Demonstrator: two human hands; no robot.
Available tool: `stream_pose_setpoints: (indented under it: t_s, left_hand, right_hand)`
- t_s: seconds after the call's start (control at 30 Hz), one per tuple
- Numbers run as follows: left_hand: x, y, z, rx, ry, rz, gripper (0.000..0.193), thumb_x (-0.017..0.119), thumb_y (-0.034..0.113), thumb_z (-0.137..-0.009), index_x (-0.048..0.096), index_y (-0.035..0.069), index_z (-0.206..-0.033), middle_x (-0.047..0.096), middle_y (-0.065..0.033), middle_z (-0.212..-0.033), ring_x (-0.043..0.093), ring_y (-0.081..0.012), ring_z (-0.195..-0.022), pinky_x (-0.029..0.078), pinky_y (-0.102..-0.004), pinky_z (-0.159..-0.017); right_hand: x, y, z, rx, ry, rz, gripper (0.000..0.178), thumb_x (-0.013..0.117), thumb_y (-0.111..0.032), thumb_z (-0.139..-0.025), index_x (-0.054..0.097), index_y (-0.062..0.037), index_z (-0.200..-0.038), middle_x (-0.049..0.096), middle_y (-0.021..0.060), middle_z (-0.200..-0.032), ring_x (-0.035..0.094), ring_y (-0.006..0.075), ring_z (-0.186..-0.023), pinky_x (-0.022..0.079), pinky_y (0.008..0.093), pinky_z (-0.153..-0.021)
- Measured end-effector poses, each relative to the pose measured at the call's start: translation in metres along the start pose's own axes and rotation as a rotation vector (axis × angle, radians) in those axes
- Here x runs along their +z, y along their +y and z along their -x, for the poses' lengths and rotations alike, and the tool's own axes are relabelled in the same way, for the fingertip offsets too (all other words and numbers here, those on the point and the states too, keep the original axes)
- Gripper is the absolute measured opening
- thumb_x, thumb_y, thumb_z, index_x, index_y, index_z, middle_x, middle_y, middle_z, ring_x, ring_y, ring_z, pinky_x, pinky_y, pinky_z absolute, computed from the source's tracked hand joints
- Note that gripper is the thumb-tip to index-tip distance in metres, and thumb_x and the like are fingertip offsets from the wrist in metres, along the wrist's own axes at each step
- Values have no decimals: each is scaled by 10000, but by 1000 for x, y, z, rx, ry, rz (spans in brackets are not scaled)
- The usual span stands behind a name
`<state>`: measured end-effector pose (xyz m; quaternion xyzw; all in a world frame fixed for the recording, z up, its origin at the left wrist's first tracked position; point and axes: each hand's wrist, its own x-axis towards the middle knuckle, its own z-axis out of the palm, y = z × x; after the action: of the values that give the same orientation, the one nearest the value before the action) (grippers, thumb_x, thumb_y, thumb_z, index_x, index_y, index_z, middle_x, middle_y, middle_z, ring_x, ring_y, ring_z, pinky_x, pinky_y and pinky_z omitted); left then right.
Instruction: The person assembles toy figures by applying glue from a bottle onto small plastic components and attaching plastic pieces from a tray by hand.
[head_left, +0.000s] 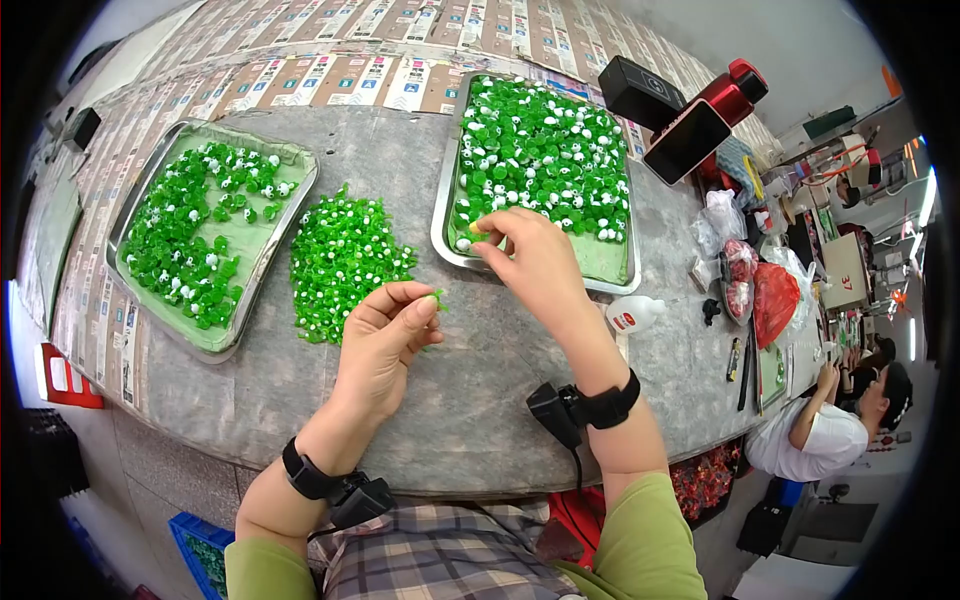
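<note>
the small green piece (436,296) sits pinched between the thumb and forefinger of the left hand (385,335), held just above the bench (480,400) near the loose heap of green pieces (345,258). the right hand (535,262) reaches over the near rim of the right tray (440,215), its fingers pressed together on a small yellowish bit (478,229) at the tray's corner. the step in hand looks like joining or sorting: one piece held ready while the other hand picks its mate. the next move would call for a fine, steady pinch, since the parts are tiny and smooth.

the pieces look like glossy moulded plastic, bright green with white dots, rounded and bead-like. both trays are shallow metal with rolled rims; the left tray (290,215) is lined pale green and only part filled. the bench top is dull grey, stone-like.
</note>
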<state>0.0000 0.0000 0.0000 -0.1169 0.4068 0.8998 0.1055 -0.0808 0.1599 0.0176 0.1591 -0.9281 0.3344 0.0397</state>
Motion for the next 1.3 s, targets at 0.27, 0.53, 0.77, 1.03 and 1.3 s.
stream_pose_setpoints:
  t_s: [0.27, 0.53, 0.77, 1.03, 1.3]
  left_hand:
    - [-2, 1, 3, -8, -15, 23, 141, 588, 110, -757, 545, 43, -874, 553, -7, -747, 521, -78, -662, 452, -218, -609]
    - [-1, -1, 0, -18, -11, 4, 148, 586, 110, -759, 542, 43, -884, 554, -10, -751, 522, -83, -665, 451, -222, -609]
    - [-1, 2, 3, -19, -35, 13, 139, 588, 114, -758, 549, 45, -871, 561, -12, -760, 529, -88, -669, 453, -224, -611]
    - [2, -3, 4, -72, -138, -100, 140, 585, 108, -757, 544, 31, -867, 576, -39, -791, 553, -103, -700, 470, -228, -601]
    - [6, -5, 5, -86, -195, -125, 130, 574, 96, -762, 538, 17, -858, 579, -59, -784, 562, -113, -698, 481, -236, -596]
  right_hand:
    - [8, 6, -18, 28, -231, 103, 128, 608, -161, -666, 607, -84, -768, 555, 91, -758, 537, 245, -768, 429, 354, -669]
    - [6, 12, -22, -167, -182, 219, 130, 601, -142, -666, 578, -64, -767, 540, 81, -721, 527, 225, -716, 416, 324, -633]
    - [-22, -21, 17, 29, -113, -438, 192, 570, -62, -692, 485, -22, -859, 562, 79, -733, 570, 175, -662, 441, 261, -590]
    - [-4, -12, 74, 167, -186, -752, 220, 585, -66, -706, 521, -11, -910, 553, 28, -730, 521, 85, -639, 426, 219, -588]
    - [-8, -12, 78, 330, -283, -1113, 204, 587, -66, -752, 521, 3, -933, 522, -12, -750, 489, 25, -689, 397, 158, -586]
